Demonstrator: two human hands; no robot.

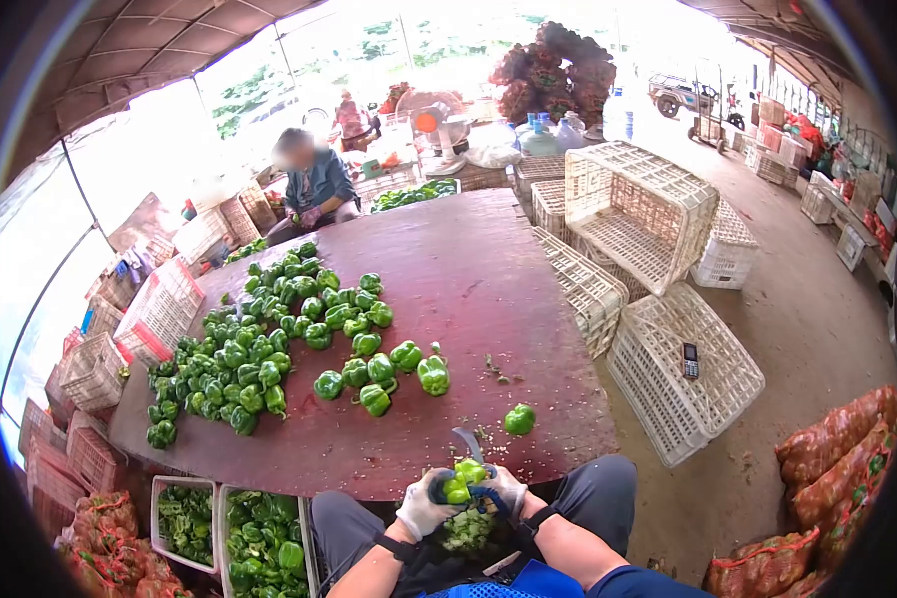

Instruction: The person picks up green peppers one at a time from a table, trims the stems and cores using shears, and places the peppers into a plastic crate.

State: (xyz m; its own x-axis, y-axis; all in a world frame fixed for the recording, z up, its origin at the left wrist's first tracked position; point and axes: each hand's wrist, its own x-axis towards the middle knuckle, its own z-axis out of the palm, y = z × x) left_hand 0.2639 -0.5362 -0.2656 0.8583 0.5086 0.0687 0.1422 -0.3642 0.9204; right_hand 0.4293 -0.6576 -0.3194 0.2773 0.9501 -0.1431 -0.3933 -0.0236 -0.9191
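Near the table's front edge, my left hand [427, 504], in a whitish glove, grips a green pepper [460, 482] from its left side. My right hand [503, 488], also gloved, is closed at the pepper's right side around a dark blue handle, with a curved blade [467, 442] pointing up over the table edge. Below the hands, pale green scraps [468, 530] lie between my knees. A single pepper [519, 419] sits on the dark red table [468, 259] to the right. A large pile of green peppers [234, 364] covers the table's left part.
Crates of peppers [262, 538] and trimmings [185, 523] stand by my left leg. White crates [683, 369] stand right of the table, one with a phone [690, 361] on top. Filled net sacks [837, 439] lie far right. Another person [314, 184] sits across the table.
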